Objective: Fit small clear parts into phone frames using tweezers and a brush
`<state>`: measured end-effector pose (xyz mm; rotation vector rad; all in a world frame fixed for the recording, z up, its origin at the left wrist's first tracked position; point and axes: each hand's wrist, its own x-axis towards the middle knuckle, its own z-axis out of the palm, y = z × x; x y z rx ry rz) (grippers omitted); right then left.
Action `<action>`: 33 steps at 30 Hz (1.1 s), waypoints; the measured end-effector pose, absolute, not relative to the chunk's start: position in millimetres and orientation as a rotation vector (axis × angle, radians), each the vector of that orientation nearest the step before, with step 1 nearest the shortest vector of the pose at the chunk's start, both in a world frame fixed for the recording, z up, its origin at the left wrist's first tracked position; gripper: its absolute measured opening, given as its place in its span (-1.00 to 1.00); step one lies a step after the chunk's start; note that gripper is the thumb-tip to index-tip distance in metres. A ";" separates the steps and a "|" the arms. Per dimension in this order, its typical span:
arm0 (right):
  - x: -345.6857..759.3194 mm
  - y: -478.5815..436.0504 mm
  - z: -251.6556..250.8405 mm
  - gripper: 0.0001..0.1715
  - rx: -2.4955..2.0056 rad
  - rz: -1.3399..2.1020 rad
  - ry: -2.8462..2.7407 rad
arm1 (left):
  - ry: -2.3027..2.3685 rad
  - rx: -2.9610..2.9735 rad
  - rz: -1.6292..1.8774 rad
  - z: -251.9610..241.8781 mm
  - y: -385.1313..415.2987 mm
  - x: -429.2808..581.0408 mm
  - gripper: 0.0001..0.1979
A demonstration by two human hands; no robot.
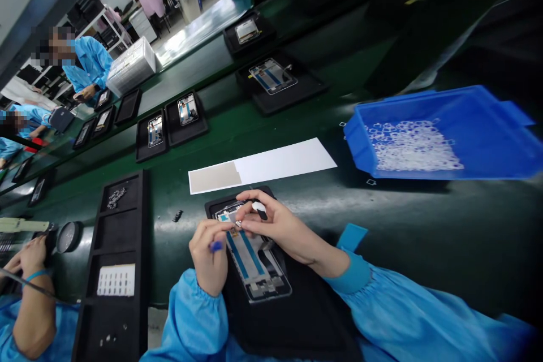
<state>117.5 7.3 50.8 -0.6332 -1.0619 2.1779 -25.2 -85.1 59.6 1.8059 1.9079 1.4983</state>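
My left hand point(207, 257) and my right hand point(271, 218) meet over an open phone point(258, 271), which lies on a black padded tray point(288, 322). Pinched between the fingertips of both hands is a small silvery part point(238, 224); its exact kind is too small to make out. Blue strips and a grey metal plate show inside the phone; my hands cover part of its upper end. A white-and-black piece point(259, 210) sits at the fingers of my right hand. Something dark blue point(216, 246) is on a finger of my left hand.
To the right stands a blue bin point(475, 141) holding many small white frames. A white card strip point(284, 161) lies beyond the tray. Left is a compartmented black tray point(142, 226) with small parts. Phones on black trays point(186, 127) line the bench; a co-worker's hand point(34, 254) is far left.
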 end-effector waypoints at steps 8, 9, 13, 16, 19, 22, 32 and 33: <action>117.6 5.6 48.2 -0.44 -0.596 2.184 -1.136 | 1.833 1.625 2.046 70.6 -80.1 -15.3 -0.36; 117.8 5.4 48.7 -0.44 -0.591 2.171 -1.161 | 1.819 1.642 2.050 71.3 -78.8 -14.1 -0.37; 118.5 4.9 50.2 -0.47 -0.579 2.101 -1.298 | 1.778 1.754 1.922 72.4 -75.7 -14.1 -0.42; 119.5 4.8 50.2 -0.46 -0.584 2.077 -1.332 | 1.758 1.787 1.840 70.5 -74.6 -15.2 -0.44; 120.5 4.7 50.4 -0.43 -0.619 2.097 -1.333 | 1.767 1.741 1.862 67.0 -73.7 -15.6 -0.44; 120.1 4.8 50.0 -0.42 -0.622 2.137 -1.290 | 1.782 1.668 1.840 66.7 -74.1 -17.0 -0.47; 119.2 9.7 51.8 -0.48 -0.642 2.206 -1.005 | 1.643 1.531 1.469 84.9 -85.3 -25.6 -0.88; 119.4 9.9 51.9 -0.48 -0.642 2.211 -1.000 | 1.653 1.544 1.466 84.0 -85.7 -27.7 -0.89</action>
